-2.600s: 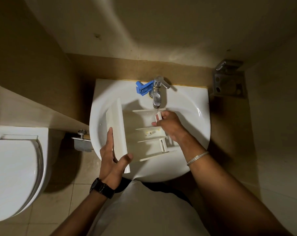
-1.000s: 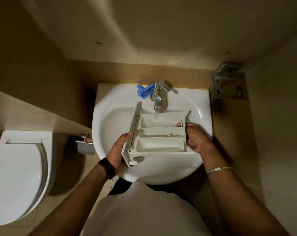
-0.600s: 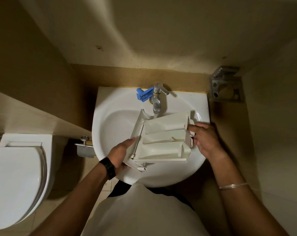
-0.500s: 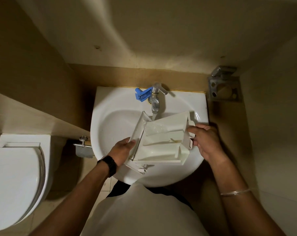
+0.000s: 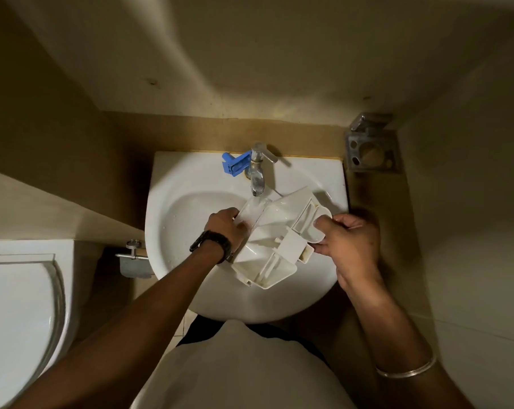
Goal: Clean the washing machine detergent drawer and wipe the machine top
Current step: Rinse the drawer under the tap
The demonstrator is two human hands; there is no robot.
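Note:
The white detergent drawer is tilted over the white sink, its open compartments facing up and its far end under the steel tap. My left hand grips the drawer's left side, the front panel end. My right hand pinches the drawer's right end, thumb on top. A blue plastic insert lies on the sink rim left of the tap. Brownish residue shows at the drawer's right corners.
A toilet with its lid shut stands at the left. A steel holder is fixed to the wall right of the sink. A steel fitting juts out beside the sink's left edge. Walls close in on both sides.
The drawer has turned counter-clockwise and tipped more steeply under the tap. My left hand slid up along its left side; my right hand moved to the right end.

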